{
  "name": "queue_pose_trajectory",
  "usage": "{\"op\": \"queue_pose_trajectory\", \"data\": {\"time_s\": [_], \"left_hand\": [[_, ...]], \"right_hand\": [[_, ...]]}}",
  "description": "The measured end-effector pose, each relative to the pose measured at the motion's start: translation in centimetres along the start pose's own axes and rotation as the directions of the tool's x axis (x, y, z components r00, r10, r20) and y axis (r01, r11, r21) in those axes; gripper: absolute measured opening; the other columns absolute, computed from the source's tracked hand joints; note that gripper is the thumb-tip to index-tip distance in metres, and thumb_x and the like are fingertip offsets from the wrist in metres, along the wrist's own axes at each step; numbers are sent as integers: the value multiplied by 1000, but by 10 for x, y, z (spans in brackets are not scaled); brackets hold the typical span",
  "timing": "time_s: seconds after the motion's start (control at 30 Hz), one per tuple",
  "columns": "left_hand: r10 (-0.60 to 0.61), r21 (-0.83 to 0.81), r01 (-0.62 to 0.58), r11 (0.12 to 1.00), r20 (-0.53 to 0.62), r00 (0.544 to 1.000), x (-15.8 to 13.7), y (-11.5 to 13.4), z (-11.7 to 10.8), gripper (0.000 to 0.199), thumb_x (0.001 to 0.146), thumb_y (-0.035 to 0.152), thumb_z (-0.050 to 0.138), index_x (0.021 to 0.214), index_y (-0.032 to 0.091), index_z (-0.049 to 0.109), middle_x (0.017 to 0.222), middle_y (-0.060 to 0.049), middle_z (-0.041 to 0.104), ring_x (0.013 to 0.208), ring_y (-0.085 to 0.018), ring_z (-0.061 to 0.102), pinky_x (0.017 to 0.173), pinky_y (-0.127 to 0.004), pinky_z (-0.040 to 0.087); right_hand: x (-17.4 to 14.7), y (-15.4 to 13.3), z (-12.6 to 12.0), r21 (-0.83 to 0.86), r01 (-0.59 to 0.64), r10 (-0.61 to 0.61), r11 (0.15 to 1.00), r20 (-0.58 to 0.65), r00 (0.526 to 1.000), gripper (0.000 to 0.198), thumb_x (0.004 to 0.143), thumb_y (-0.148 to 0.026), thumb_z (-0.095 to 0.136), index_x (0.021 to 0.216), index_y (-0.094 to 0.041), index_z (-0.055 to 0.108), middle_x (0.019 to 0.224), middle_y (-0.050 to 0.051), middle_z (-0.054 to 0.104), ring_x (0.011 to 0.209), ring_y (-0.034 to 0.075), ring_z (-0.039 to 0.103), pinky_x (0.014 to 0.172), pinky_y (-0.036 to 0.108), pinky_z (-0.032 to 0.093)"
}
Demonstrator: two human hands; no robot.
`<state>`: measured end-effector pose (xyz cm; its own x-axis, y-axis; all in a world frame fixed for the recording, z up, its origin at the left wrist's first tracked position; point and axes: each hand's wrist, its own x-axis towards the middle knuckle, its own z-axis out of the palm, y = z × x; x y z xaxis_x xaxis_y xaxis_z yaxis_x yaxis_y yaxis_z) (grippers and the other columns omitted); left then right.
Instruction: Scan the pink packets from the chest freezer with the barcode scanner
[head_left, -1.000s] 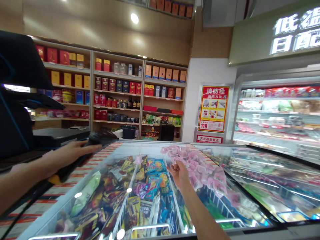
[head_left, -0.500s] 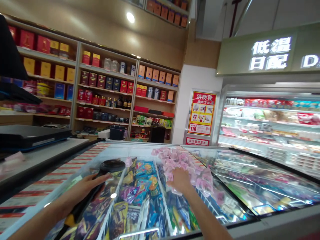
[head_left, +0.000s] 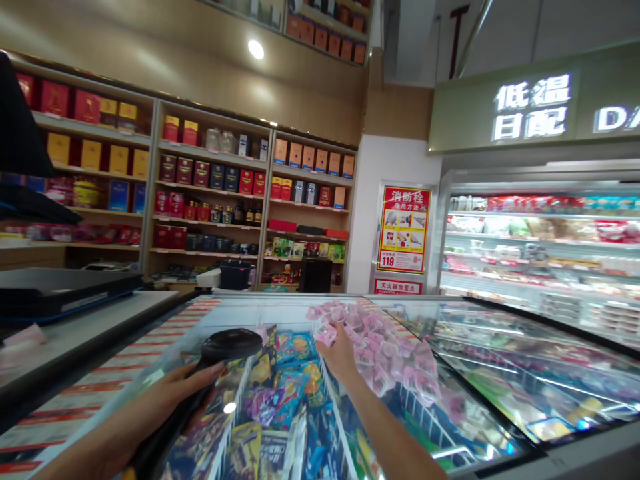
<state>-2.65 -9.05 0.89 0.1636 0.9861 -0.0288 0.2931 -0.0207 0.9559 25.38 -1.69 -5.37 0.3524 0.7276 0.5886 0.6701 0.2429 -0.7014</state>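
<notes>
My left hand (head_left: 187, 387) is wrapped round the handle of a black handheld barcode scanner (head_left: 233, 344), its wide head pointing away from me over the freezer. My right hand (head_left: 340, 353) pinches a small pink plastic pack (head_left: 326, 333) at the left edge of a pile. Many similar pink packs (head_left: 380, 350), some with pale printed labels, lie heaped on the glass top of the chest freezer (head_left: 250, 308). Below the glass, bright ice cream wrappers (head_left: 270, 403) fill compartments split by white wire dividers.
To the left runs a counter with a black flat device (head_left: 65, 290) and a crumpled pink piece (head_left: 23, 337). Red-and-white label strips (head_left: 100, 367) line the freezer's left side. A second glass lid (head_left: 540, 373) is on the right. Behind are shelves of boxes (head_left: 210, 177) and a lit open fridge (head_left: 540, 247).
My right hand has moved left from the middle of the pile and now pinches one pink pack. The scanner in my left hand has shifted slightly right and down in view.
</notes>
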Motion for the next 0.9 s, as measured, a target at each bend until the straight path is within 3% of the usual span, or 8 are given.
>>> {"op": "queue_pose_trajectory", "data": {"time_s": [0.1,0.2,0.57,0.73,0.9], "left_hand": [[-13,-80,22,997,106,994,5,-4,5,49,56,66,52,49,18,45,38,5,44,38,-7,38,41,-18,30],[-22,-107,33,994,96,995,3,-3,7,47,56,65,53,53,18,47,40,6,45,38,-7,37,41,-18,29],[12,-44,-5,999,159,987,-4,4,24,45,60,63,51,53,19,43,42,5,46,38,-7,38,45,-20,32],[0,-116,19,993,162,987,-3,0,24,45,57,63,52,59,19,45,44,6,46,38,-7,37,42,-20,29],[38,-85,-23,996,174,984,-2,-4,28,45,59,62,52,55,19,42,41,6,46,39,-7,37,45,-20,29]], "right_hand": [[-1,6,32,30,71,-69,997,-82,994,39,59,-20,56,97,-18,49,82,5,61,77,20,58,69,30,44],[-6,17,45,29,171,-168,985,-88,982,32,60,-16,54,91,-18,49,81,4,59,75,19,57,68,29,43],[-12,9,36,-11,60,-60,998,-7,998,29,61,-15,50,89,-19,44,81,5,58,79,19,55,68,27,42],[-13,2,37,-37,58,-58,998,-6,998,27,61,-16,50,87,-20,42,82,5,57,77,19,56,67,27,43],[-13,-2,35,-78,42,-45,996,-34,998,28,61,-20,52,87,-19,40,84,7,57,77,21,56,68,29,42]]}}
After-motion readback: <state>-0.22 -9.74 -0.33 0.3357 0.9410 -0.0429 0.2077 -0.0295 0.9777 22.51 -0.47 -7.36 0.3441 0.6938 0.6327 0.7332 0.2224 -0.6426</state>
